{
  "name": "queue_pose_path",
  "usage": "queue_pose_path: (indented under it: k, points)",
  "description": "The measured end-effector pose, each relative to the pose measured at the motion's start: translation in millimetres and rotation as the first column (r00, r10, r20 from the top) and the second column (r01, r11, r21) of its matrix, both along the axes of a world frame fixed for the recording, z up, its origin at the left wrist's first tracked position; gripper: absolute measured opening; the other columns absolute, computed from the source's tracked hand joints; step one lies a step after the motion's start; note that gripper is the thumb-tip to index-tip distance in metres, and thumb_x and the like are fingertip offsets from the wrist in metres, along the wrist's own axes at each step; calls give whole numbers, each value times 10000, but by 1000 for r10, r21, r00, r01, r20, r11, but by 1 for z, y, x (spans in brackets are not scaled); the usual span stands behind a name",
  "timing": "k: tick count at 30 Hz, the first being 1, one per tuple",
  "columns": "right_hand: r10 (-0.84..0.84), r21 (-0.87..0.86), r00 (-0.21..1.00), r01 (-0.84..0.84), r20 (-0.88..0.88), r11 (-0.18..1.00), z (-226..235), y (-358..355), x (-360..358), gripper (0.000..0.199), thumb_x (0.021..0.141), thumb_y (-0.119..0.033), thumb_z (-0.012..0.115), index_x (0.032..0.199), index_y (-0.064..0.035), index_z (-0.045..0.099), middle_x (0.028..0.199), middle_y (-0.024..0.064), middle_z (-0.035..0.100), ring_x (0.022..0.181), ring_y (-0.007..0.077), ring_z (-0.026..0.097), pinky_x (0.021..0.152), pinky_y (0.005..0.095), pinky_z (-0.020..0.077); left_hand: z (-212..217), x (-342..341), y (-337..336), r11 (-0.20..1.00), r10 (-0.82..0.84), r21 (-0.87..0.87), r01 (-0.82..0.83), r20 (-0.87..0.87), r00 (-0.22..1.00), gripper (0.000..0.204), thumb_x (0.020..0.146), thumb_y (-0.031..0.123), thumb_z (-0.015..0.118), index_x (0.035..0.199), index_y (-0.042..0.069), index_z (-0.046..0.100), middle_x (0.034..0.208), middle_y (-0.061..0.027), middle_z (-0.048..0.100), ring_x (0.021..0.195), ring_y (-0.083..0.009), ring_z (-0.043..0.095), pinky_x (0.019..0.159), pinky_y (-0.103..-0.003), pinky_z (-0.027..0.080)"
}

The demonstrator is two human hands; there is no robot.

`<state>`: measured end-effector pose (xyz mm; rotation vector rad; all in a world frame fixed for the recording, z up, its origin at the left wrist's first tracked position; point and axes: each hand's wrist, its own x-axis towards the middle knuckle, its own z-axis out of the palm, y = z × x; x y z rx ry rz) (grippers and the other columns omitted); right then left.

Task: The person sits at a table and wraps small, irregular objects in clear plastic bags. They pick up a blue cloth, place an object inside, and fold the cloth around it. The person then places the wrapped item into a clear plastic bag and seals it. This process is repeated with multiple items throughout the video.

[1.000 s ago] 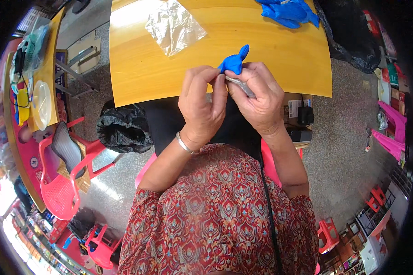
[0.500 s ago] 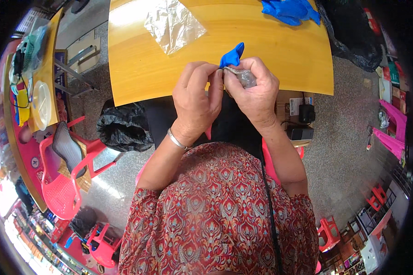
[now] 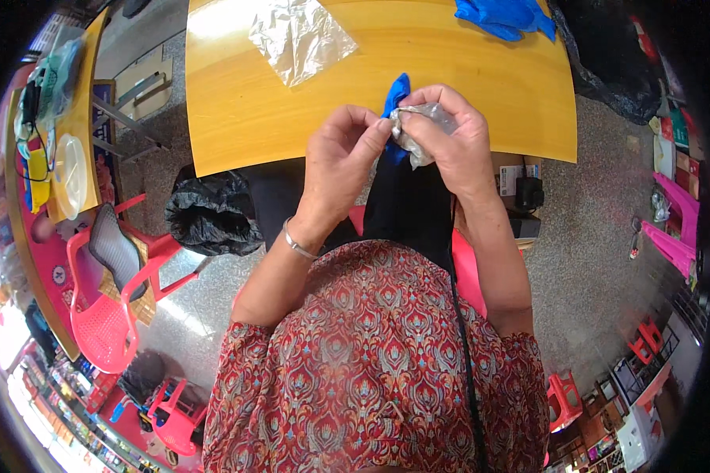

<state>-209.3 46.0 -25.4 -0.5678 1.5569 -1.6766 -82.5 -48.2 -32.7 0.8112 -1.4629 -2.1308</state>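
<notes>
Right grip (image 3: 457, 146) pinched on crumpled plastic (image 3: 412, 150), left grip (image 3: 339, 158) beside it, closure unclear; slackening, I judge, could drop it.

A blue piece (image 3: 397, 93) of thin, smooth-looking material stands up narrow and folded, its tip pointing away from the person, above the worktop (image 3: 252, 118) just inside the near edge. What kind of article it is cannot be told. Against its lower end sits a crumpled clear plastic wrap (image 3: 418, 148), greyish and shiny, bunched up in the right hand's fingers (image 3: 430, 94) and reaching down across the worktop's near edge. The left fingers (image 3: 375, 135) come to the wrap's left side. More blue shows beside the wrap, lower down; whether it joins the upright piece is unclear.
</notes>
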Motion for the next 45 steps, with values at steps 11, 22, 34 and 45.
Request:
queue_pose_path:
  k: [11,22,34,45]
  points:
    - [67,-278,907,56,416,959,-8,3,-11,175,853,-65,638,1016,-13,603,930,57,661,807,116,635,736,250,518,14,6,9,995,63,-65,-69,-88,994,402,856,47,677,1210,9,490,1061,-67,585,965,-134,564,858,-282,472]
    - [9,-87,999,-6,31,996,16,15,-3,162,844,-60,670,996,-22,631,901,45,667,797,89,627,697,223,506,5,19,-11,984,149,-83,-159,-118,982,238,959,110,555,1151,-30,579,1020,-66,641,920,-128,602,820,-269,487]
    - [299,65,934,-292,-197,954,37,8,-18,348,751,-151,804,1053,-35,676,931,15,657,838,76,603,734,216,487,18,32,-42,839,-460,-339,426,-21,888,252,968,197,543,1097,-15,582,938,-15,562,886,-92,510,787,-246,427]
    - [235,-210,972,-224,26,952,23,14,-19,133,774,-74,752,880,-29,685,1143,160,631,1000,195,617,882,318,485,5,31,-39,961,-254,51,272,-225,941,259,903,139,630,1112,-8,585,1012,-28,614,960,-105,555,841,-262,453]
